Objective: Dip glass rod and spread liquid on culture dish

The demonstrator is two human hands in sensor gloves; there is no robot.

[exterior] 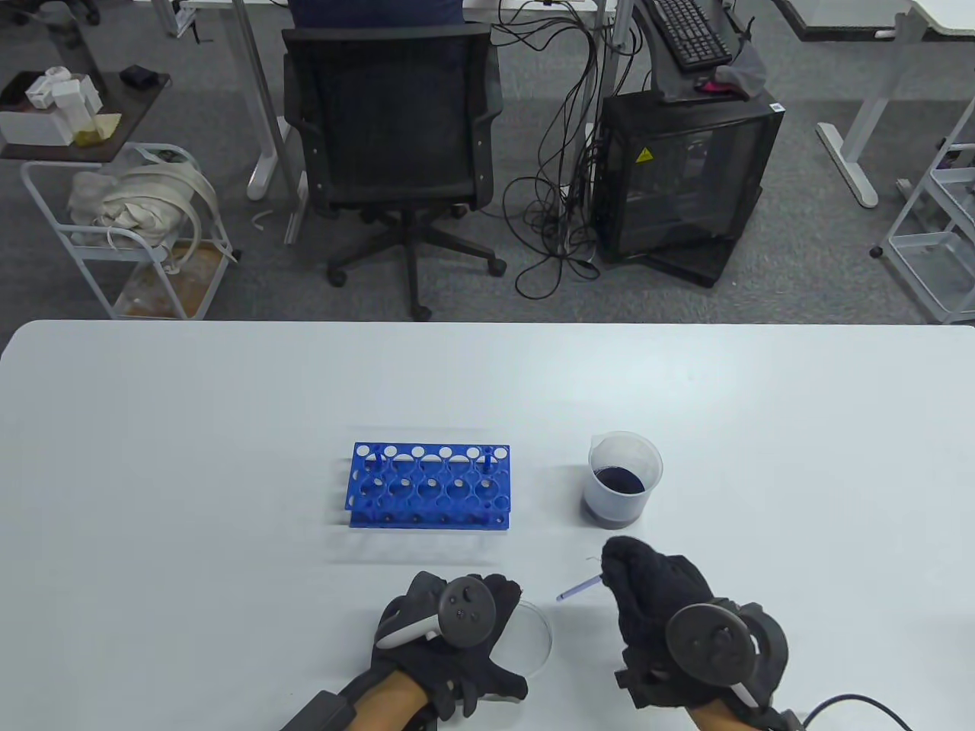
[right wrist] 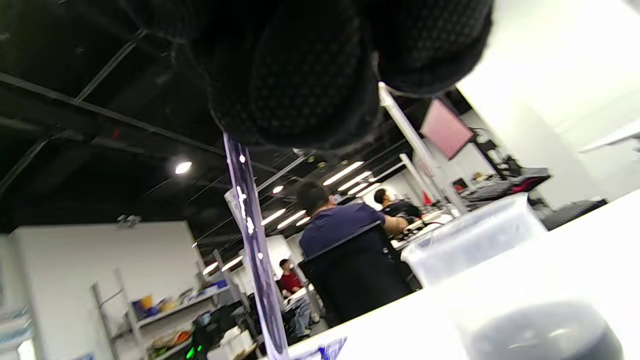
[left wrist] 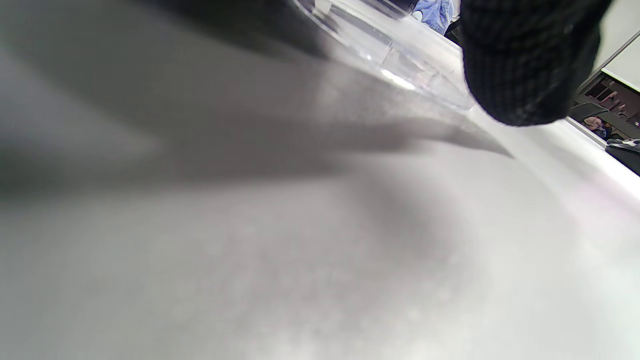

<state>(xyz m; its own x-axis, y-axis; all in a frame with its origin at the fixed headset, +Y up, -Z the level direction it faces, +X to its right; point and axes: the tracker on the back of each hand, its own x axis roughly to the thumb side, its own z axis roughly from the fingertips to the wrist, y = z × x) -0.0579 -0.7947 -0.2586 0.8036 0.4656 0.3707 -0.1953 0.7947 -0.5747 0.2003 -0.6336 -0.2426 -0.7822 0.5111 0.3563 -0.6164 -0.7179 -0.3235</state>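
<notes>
Over on the left of the counter (exterior: 190, 457) there's the blue rack (exterior: 429, 486), standing on its own, well back from the hands. Down at the near edge, the left hand (exterior: 449, 647) lies flat with fingers spread over the left part of the clear dish (exterior: 533, 636), resting on it; in the left wrist view one gloved fingertip (left wrist: 520, 65) sits right against the dish rim (left wrist: 400, 55), though how firmly it grips I cannot tell. The dish lies flat on the counter, its right half showing beside the hand. Moving right, the glass rod (exterior: 579, 588) slants down and to the left, its purple-tinted tip hanging just off the dish's right edge, not touching it as far as the table view shows. The right hand (exterior: 663, 609) is curled closed around the rod's upper end, fingers bunched; the right wrist view shows the rod (right wrist: 252, 240) coming straight out from under those pinching fingers. Just beyond that hand stands the plastic beaker (exterior: 624, 480), upright, with dark liquid (exterior: 620, 481) in its lower part.
</notes>
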